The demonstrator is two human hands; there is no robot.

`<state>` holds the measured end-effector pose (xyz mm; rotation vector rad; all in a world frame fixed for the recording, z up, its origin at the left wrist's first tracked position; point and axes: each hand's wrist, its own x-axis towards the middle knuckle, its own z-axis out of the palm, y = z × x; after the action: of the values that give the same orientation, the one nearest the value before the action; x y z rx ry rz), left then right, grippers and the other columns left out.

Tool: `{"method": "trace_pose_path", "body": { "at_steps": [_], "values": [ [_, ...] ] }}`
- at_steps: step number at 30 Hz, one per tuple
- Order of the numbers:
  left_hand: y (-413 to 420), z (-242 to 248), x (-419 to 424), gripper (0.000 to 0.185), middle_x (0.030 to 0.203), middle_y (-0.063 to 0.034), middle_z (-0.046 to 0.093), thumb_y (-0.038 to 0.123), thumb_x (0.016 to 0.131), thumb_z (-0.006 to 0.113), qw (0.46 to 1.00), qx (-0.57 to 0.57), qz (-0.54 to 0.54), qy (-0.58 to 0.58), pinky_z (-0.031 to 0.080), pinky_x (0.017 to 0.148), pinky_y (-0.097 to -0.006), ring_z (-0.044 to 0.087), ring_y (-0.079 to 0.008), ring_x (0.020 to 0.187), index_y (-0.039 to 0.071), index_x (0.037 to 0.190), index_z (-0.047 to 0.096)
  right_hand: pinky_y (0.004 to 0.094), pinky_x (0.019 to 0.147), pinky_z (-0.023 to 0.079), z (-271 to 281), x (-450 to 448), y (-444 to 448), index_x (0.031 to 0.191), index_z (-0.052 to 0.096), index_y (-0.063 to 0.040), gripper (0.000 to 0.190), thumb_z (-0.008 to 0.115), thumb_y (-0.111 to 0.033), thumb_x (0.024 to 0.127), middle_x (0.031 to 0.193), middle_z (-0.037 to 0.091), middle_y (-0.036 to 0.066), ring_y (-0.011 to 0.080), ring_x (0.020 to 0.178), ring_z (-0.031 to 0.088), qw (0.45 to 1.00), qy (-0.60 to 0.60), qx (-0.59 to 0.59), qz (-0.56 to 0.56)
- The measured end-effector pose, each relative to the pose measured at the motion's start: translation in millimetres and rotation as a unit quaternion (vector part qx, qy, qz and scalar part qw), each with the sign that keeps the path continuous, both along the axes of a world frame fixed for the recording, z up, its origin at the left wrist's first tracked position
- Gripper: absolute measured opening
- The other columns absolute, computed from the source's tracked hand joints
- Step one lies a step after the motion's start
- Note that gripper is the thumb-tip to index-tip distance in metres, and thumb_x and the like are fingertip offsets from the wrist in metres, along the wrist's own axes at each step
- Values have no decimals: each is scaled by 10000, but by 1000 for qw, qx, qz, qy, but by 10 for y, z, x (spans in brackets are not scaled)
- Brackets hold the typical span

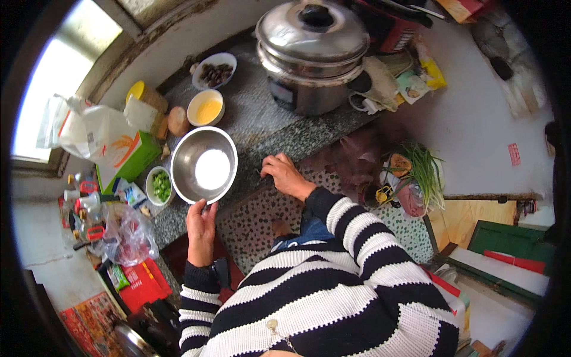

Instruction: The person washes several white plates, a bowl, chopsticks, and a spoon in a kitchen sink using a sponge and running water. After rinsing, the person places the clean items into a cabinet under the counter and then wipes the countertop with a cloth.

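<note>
My left hand (202, 227) grips the near rim of a stainless steel bowl (183, 165) at the counter's edge. Something bright white fills the bowl's bottom; glare hides its texture. Over the counter's front edge, my right hand (285, 174) hangs with its fingers bent downward. Nothing shows in it, though its fingertips are partly hidden. Left of the steel bowl stands a small white bowl of chopped green onion (161, 185). Behind it are a bowl of beaten egg (208, 110) and a white bowl of dark pieces (217, 73).
A lidded steel electric pot (312, 58) stands on the granite counter (250, 116). Leftward are a yellow-lidded jar (145, 96), a green box (134, 158), plastic bags (129, 236) and several bottles (89, 203). Green onions (419, 169) lie to the right, below counter height.
</note>
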<state>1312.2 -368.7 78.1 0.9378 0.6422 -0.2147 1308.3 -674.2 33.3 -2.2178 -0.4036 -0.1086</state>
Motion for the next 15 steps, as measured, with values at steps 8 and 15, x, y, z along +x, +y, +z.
{"method": "trace_pose_path", "body": {
  "at_steps": [8,15],
  "values": [
    [-377,-143,40,186,1060,-98,591,81,920,579,999,22,45,10,489,969,-441,571,-256,1030,13,1087,535,340,801,475,449,-362,-1416,1164,604,-44,434,505,16,745,1170,606,90,232,1015,585,882,123,356,-284],
    [-1639,719,-110,240,1101,-112,639,273,975,520,966,-96,-206,124,523,823,-399,629,-250,960,68,1095,556,403,871,436,1051,102,-2971,1506,178,-75,861,571,-92,740,1308,480,251,343,1130,527,817,192,373,-395]
  ]
}}
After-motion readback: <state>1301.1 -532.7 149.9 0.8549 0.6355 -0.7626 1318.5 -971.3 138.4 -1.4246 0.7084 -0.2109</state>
